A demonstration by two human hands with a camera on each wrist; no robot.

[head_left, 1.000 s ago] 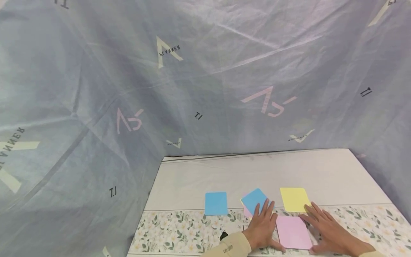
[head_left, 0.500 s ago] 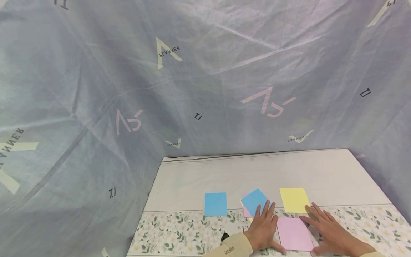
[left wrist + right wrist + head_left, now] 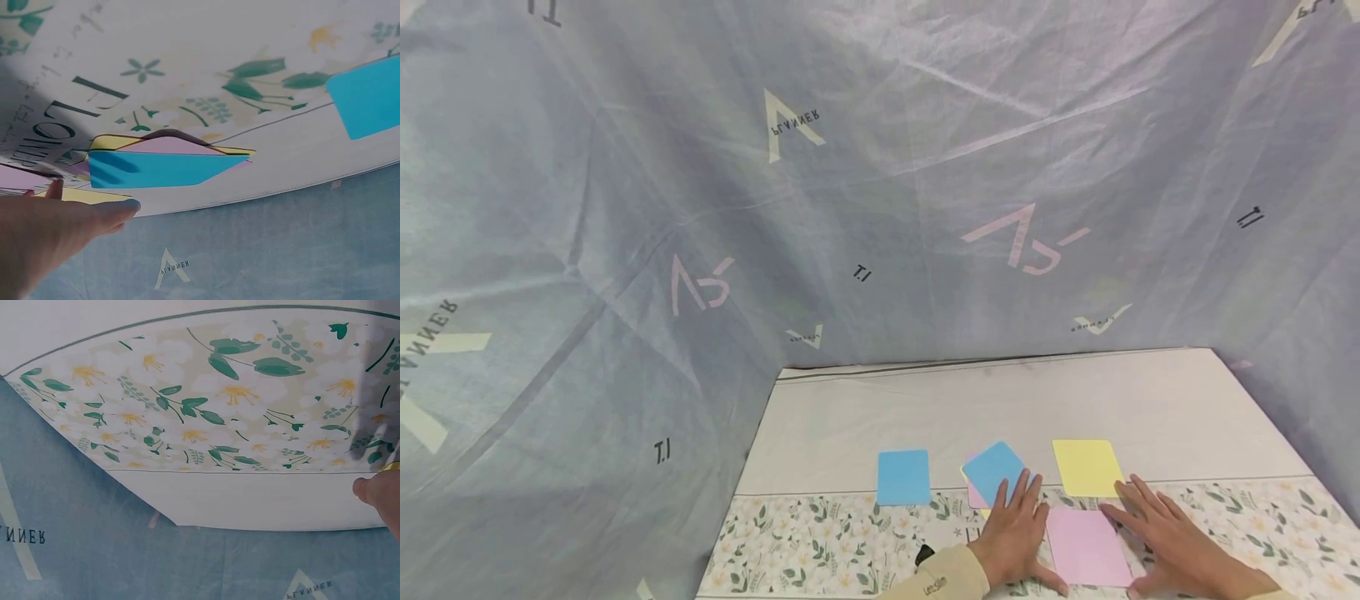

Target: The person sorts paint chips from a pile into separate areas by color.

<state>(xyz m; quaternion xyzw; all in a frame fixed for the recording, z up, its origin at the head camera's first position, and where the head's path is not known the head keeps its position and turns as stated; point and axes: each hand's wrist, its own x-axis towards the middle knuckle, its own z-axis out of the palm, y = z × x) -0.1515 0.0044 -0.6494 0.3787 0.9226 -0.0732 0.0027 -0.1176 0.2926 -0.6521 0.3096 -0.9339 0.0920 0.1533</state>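
A pink square card (image 3: pixel 1087 548) lies flat between my two hands in the head view. My left hand (image 3: pixel 1015 533) is at its left side, fingers spread and nearly straight, thumb by the near left corner. My right hand (image 3: pixel 1176 542) is opposite, its index fingertip by the far right corner and thumb by the near right one. A blue card (image 3: pixel 995 471) lies turned on top of a pink and a yellow card, just beyond my left fingertips. Near my right fingertips is a yellow card (image 3: pixel 1086 468). Whether the fingers press the pink card's edges is unclear.
Another blue card (image 3: pixel 903 477) lies farther left. A small black object (image 3: pixel 924 552) is partly hidden behind the left sleeve (image 3: pixel 943 575). The cards rest on a floral and white cloth (image 3: pixel 805 542). Grey-blue printed fabric (image 3: pixel 887 208) hangs behind and at the sides.
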